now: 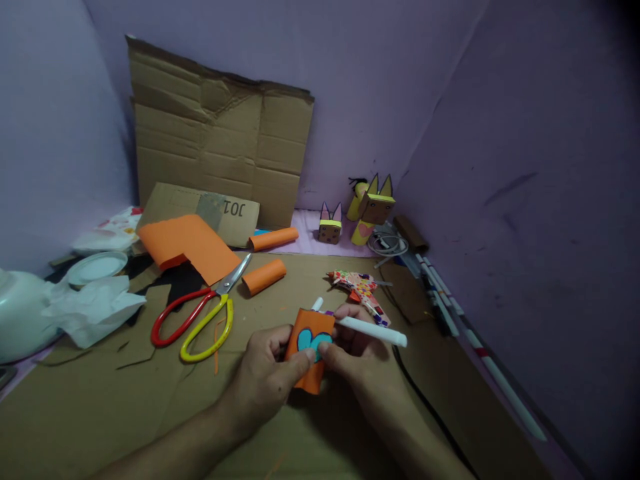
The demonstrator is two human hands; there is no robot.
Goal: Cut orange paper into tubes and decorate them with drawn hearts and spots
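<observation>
Between both hands is an orange paper tube with a blue heart outlined in dark on its front. My left hand grips its left side, thumb on the lower part of the heart. From the right, my right hand closes on the tube too, thumb pressed on the heart's right half. A white marker sticks out to the right between the fingers of my right hand. Behind the tube's top edge a small white tip and a bit of purple show; I cannot tell what they belong to.
Scissors with red and yellow handles lie left, beside orange paper and two orange rolls. A patterned glue gun lies beyond my right hand. Paper animal figures stand at the back; markers line the right wall.
</observation>
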